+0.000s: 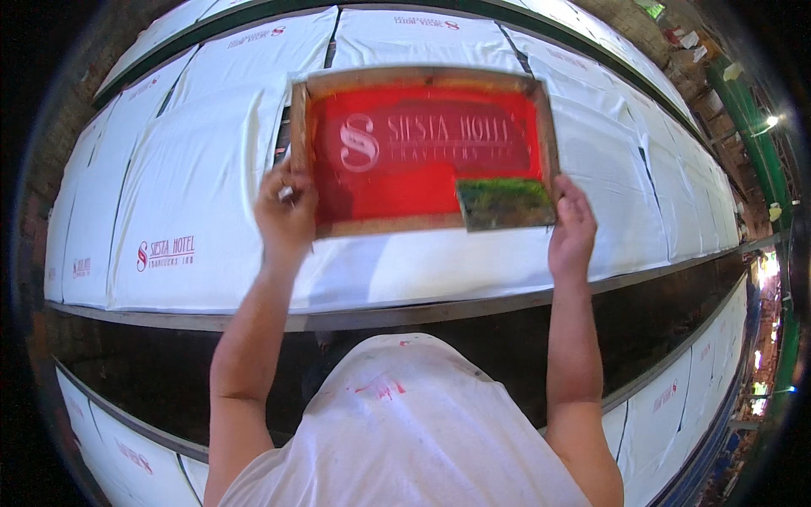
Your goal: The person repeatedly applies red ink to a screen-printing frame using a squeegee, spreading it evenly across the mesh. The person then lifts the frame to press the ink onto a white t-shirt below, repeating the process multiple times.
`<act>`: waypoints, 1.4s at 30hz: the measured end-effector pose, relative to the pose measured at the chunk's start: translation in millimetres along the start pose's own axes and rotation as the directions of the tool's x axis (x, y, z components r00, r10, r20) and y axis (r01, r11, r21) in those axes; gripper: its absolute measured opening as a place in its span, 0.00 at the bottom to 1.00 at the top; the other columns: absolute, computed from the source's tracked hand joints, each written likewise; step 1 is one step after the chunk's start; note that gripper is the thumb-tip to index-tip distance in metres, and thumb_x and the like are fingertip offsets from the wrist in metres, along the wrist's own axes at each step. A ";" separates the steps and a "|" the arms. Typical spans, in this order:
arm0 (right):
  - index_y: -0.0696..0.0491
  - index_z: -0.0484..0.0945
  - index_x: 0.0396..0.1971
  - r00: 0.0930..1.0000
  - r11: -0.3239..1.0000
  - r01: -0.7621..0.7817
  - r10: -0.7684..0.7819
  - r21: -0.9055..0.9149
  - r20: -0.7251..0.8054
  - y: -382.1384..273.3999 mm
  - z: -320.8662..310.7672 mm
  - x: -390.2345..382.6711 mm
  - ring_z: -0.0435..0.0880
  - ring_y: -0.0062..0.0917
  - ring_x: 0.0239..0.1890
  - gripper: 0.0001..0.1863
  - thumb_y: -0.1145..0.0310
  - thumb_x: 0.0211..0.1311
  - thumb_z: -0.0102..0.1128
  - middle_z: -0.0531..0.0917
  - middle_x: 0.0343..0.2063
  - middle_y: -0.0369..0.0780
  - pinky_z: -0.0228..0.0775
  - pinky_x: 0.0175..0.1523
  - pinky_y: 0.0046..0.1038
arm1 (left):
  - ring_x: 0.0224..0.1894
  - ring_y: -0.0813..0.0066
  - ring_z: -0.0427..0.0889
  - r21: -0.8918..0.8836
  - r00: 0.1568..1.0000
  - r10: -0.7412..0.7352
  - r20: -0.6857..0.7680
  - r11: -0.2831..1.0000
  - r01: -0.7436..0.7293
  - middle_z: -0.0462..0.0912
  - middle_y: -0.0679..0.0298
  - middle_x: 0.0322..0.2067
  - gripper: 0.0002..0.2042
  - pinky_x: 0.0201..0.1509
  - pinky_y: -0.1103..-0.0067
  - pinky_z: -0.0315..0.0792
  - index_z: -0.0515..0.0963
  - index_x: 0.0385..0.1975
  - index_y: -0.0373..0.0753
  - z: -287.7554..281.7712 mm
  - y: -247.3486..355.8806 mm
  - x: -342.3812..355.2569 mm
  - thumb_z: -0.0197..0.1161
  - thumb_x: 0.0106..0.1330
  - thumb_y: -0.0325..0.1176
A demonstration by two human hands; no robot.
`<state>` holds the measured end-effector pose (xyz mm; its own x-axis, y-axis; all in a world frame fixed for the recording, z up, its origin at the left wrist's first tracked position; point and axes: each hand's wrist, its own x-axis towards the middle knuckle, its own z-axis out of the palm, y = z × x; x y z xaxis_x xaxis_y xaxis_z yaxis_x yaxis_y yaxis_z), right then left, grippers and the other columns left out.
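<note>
Head view: left grip [285, 211] and right grip [573, 224] are clamped on opposite sides of a wooden frame [422, 78] over white cloths [380, 266]. Tilting it could let the paint-smeared board [507, 204] slide off its lower right corner, smudging cloth. Counted: two grips, one frame, one red screen [389, 196], one board.

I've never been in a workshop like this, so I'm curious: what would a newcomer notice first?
Probably the wood-framed printing screen, vivid red inside, held up at upper centre by the left hand and right hand at its sides. Next, the green-stained rectangular piece at its lower right corner. White cloths with red prints spread behind it.
</note>
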<state>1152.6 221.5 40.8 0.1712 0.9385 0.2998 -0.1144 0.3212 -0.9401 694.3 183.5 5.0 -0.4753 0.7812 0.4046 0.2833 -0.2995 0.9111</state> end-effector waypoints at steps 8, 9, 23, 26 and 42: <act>0.65 0.80 0.70 0.955 0.957 -0.283 0.287 0.069 -0.069 85.2 -88.0 -100.6 0.79 0.34 0.75 0.21 0.71 0.85 0.58 0.84 0.69 0.46 0.65 0.83 0.39 | 0.58 0.63 0.89 -0.114 0.996 -0.086 0.019 0.990 0.087 0.88 0.52 0.59 0.09 0.54 0.74 0.86 0.85 0.33 0.37 26.1 -81.4 -136.2 0.72 0.60 0.13; 0.64 0.83 0.67 0.946 0.947 -0.312 0.317 0.078 -0.068 93.1 -95.3 -110.0 0.79 0.34 0.76 0.20 0.72 0.83 0.59 0.84 0.70 0.47 0.63 0.84 0.39 | 0.59 0.63 0.88 -0.046 0.993 -0.118 0.027 0.992 0.119 0.88 0.51 0.60 0.09 0.56 0.74 0.85 0.85 0.33 0.37 24.3 -82.3 -142.9 0.72 0.60 0.14; 0.62 0.88 0.61 0.941 0.941 -0.334 0.330 -0.052 -0.076 113.8 -103.5 -116.7 0.75 0.35 0.78 0.18 0.73 0.78 0.60 0.84 0.69 0.46 0.57 0.87 0.41 | 0.61 0.59 0.87 -0.044 0.988 -0.154 0.020 0.987 0.155 0.90 0.50 0.57 0.11 0.70 0.66 0.78 0.82 0.32 0.36 23.3 -89.7 -151.7 0.72 0.55 0.13; 0.60 0.90 0.60 0.952 0.940 -0.304 0.307 -0.157 -0.008 107.0 -95.9 -113.3 0.73 0.36 0.80 0.17 0.73 0.77 0.63 0.84 0.68 0.44 0.57 0.87 0.41 | 0.59 0.62 0.87 -0.027 0.989 -0.140 0.048 0.990 0.142 0.91 0.54 0.53 0.07 0.68 0.67 0.79 0.82 0.31 0.36 10.1 -99.8 -150.5 0.71 0.56 0.17; 0.61 0.90 0.60 0.954 0.953 -0.300 0.300 -0.035 -0.029 108.5 -91.2 -115.2 0.74 0.37 0.80 0.17 0.73 0.78 0.63 0.83 0.69 0.46 0.56 0.87 0.42 | 0.71 0.60 0.84 -0.159 0.953 -0.298 0.059 0.939 0.304 0.87 0.45 0.69 0.09 0.79 0.65 0.71 0.82 0.31 0.35 14.9 -90.4 -149.7 0.69 0.59 0.11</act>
<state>1209.7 136.7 -110.4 0.1577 0.9875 -0.0004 -0.1262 0.0197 -0.9918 752.3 101.8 -139.1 -0.4883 0.8658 0.1093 -0.0103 -0.1309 0.9913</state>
